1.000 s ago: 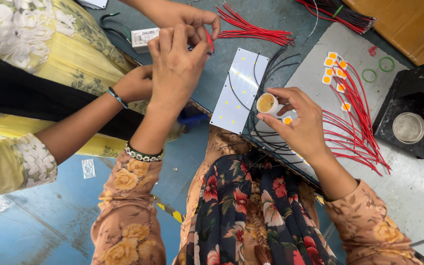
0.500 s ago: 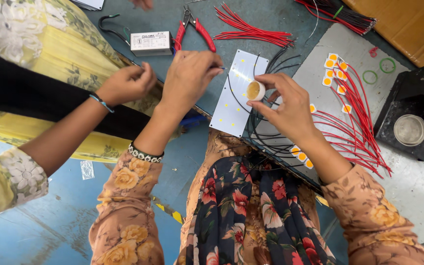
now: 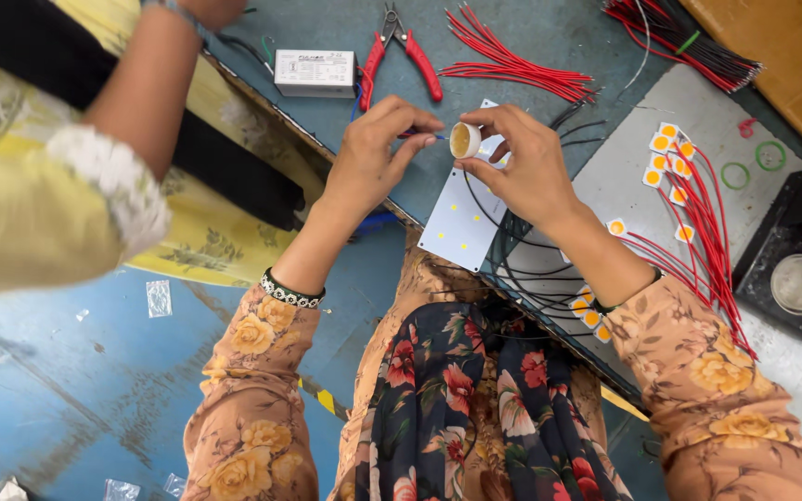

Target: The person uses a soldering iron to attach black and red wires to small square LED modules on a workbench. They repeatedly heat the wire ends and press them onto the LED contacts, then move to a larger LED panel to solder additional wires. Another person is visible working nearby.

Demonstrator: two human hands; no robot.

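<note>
step in hand: by the look of it, something thin is being dipped into or drawn from a small round tub (image 3: 463, 140), held up over the bench just above the middle of the frame.
right hand (image 3: 523, 167): grasping the small round tub between thumb and fingertips, its open mouth tipped toward the other hand.
left hand (image 3: 375, 158): pinched shut on a thin blue-tipped piece (image 3: 424, 136) that points at the tub's mouth; too small to say what it is.
where the tub is: in the air, upper centre of the frame, over the top edge of a white led board (image 3: 462, 223) that lies flat on the bench.
around them: red-handled pliers (image 3: 401, 57) and a small white box (image 3: 314, 72) at the top centre; loose red wires (image 3: 512, 65) to their right; yellow led chips (image 3: 668, 156) with red leads on the grey plate (image 3: 619, 176) at right; black wires (image 3: 522, 269) curling under the right wrist.
other person: a yellow-sleeved arm (image 3: 122, 139) in the upper left, apart from both hands.
next move calls for: i judge a steady tub and a fine, small aim of the tip.
</note>
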